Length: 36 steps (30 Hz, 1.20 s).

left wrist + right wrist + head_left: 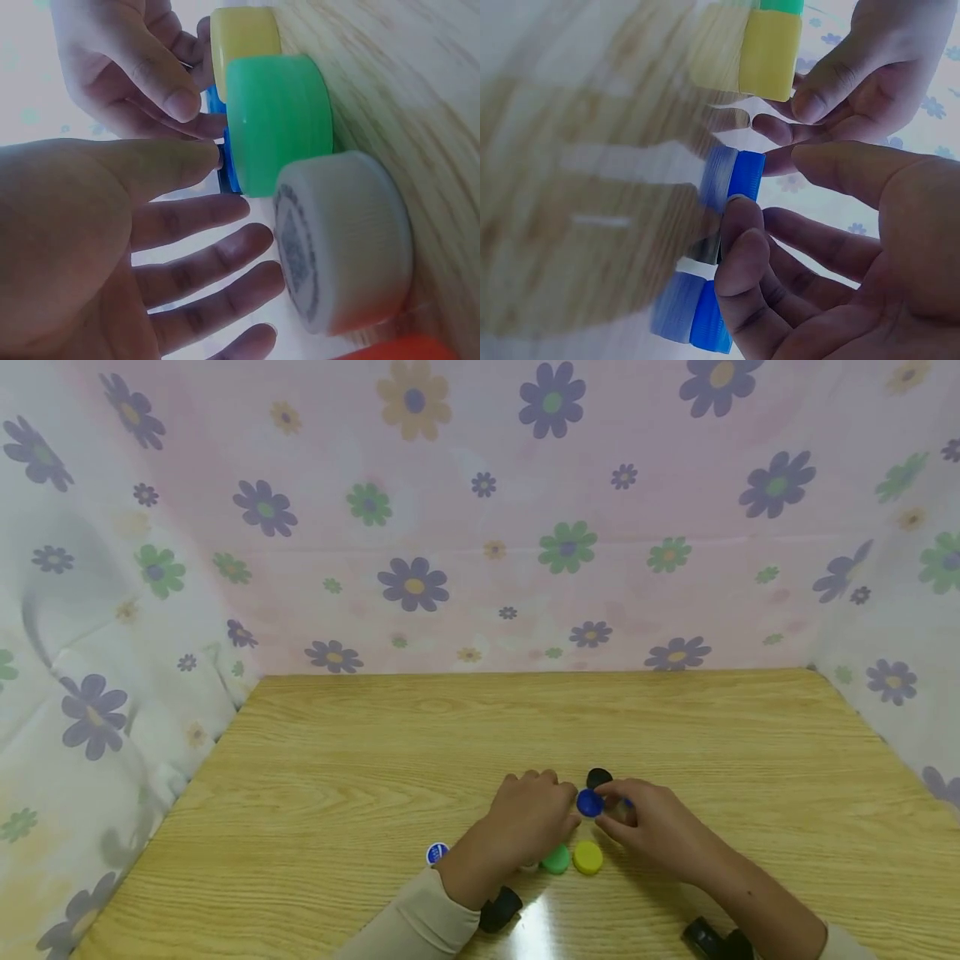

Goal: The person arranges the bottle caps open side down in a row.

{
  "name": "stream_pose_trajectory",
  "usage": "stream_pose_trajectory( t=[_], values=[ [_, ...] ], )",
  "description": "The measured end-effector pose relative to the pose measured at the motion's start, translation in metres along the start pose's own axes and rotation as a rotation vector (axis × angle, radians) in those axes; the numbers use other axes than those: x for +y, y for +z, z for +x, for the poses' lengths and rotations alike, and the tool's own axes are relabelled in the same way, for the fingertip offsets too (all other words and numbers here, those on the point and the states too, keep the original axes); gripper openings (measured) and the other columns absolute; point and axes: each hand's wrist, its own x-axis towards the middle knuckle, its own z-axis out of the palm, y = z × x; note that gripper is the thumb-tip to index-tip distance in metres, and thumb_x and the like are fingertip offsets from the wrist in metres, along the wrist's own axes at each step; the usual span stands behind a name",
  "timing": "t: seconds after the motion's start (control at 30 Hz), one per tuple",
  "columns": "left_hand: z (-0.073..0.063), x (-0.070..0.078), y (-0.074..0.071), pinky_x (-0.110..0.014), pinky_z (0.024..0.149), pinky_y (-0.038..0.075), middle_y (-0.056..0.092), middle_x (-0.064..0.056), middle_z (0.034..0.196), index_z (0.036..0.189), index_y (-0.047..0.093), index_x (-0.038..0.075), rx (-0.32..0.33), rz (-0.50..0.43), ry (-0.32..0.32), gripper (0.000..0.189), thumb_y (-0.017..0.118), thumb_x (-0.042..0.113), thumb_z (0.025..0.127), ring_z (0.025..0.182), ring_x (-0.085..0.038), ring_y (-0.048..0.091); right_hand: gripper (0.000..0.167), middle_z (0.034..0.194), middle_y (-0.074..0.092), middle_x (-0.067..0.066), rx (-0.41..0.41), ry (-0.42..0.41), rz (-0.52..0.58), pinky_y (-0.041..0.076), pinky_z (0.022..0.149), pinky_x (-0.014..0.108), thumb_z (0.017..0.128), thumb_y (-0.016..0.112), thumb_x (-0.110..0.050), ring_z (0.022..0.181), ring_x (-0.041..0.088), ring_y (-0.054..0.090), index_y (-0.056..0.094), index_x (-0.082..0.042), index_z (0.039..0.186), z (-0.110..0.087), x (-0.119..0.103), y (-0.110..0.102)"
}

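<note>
"How many blue ones?"

"Two. One blue cap (589,803) sits on the table (375,752) between the two hands' fingertips; a second blue cap (713,319) is beside the right hand's (652,827) curled fingers."

"Is that right hand pinching?"

"Its thumb and finger flank the first; whether they pinch, one cannot tell. The left hand's (528,814) fingers are loosely spread."

"The others?"

"One black piece (599,778) just beyond the right fingertips; nearer, one yellow cap (588,857), one green cap (556,860). One white cap (345,244) is by the left fingertips."
</note>
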Motion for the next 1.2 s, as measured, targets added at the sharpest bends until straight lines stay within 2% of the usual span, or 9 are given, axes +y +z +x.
stream_pose_trajectory(
  t=[0.3, 0.57, 0.7, 0.9, 1.07, 1.2],
  values=[
    [0.0005, 0.0019, 0.0013, -0.035, 0.077, 0.051, 0.067, 0.004, 0.104, 0.12, 0.07, 0.025, 0.004, 0.005, 0.007, 0.028, 0.061, 0.041, 0.099, 0.092, -0.014, 0.062, 0.038, 0.092, 0.065, 0.0, -0.012, 0.01, -0.013, 0.046, 0.058, 0.021, 0.088, 0.077, -0.013, 0.068, 0.006, 0.051, 0.068, 0.004, 0.12, 0.0004, 0.0015, 0.0015],
    [0.0005, 0.0012, 0.0024, -0.034, 0.077, 0.05, 0.066, 0.005, 0.101, 0.12, 0.071, 0.024, -0.012, -0.088, 0.042, 0.024, 0.06, 0.034, 0.1, 0.088, -0.013, 0.059, 0.036, 0.09, 0.066, -0.001, -0.01, -0.003, -0.029, 0.05, 0.063, 0.021, 0.084, 0.078, -0.007, 0.074, 0.005, 0.056, 0.069, 0.003, 0.118, -0.0014, 0.0019, 0.0022],
    [-0.0009, 0.001, 0.0007, -0.034, 0.078, 0.05, 0.065, 0.007, 0.096, 0.115, 0.072, 0.024, -0.012, -0.159, 0.076, 0.02, 0.06, 0.028, 0.1, 0.084, -0.011, 0.055, 0.032, 0.084, 0.065, -0.005, -0.008, -0.021, -0.031, 0.05, 0.063, 0.02, 0.084, 0.078, -0.007, 0.072, 0.003, 0.056, 0.072, -0.001, 0.114, -0.0024, 0.0025, 0.0023],
    [-0.0028, 0.0022, -0.0021, -0.035, 0.085, 0.051, 0.068, 0.009, 0.102, 0.121, 0.071, 0.022, -0.019, -0.236, 0.104, 0.024, 0.062, 0.029, 0.1, 0.091, -0.01, 0.059, 0.027, 0.076, 0.064, -0.008, -0.012, -0.033, -0.037, 0.05, 0.061, 0.019, 0.085, 0.078, -0.008, 0.067, -0.001, 0.056, 0.072, -0.001, 0.111, -0.0024, 0.0041, 0.0018],
    [-0.0021, 0.0042, -0.0049, -0.038, 0.089, 0.051, 0.071, 0.013, 0.103, 0.124, 0.069, 0.024, -0.009, -0.279, 0.083, 0.026, 0.062, 0.031, 0.1, 0.097, -0.009, 0.064, 0.027, 0.074, 0.064, -0.008, 0.007, -0.025, -0.037, 0.05, 0.059, 0.019, 0.085, 0.079, -0.009, 0.065, -0.002, 0.056, 0.072, -0.001, 0.109, -0.0035, 0.0016, -0.001],
    [-0.0002, 0.0048, -0.0058, -0.032, 0.086, 0.051, 0.072, 0.014, 0.098, 0.124, 0.068, 0.022, 0.003, -0.317, 0.054, 0.025, 0.061, 0.03, 0.101, 0.088, -0.003, 0.064, 0.029, 0.074, 0.064, -0.008, 0.012, -0.03, -0.016, 0.05, 0.058, 0.019, 0.085, 0.079, -0.01, 0.065, -0.002, 0.057, 0.071, 0.0, 0.111, -0.006, -0.0021, -0.0036]
  ],
)
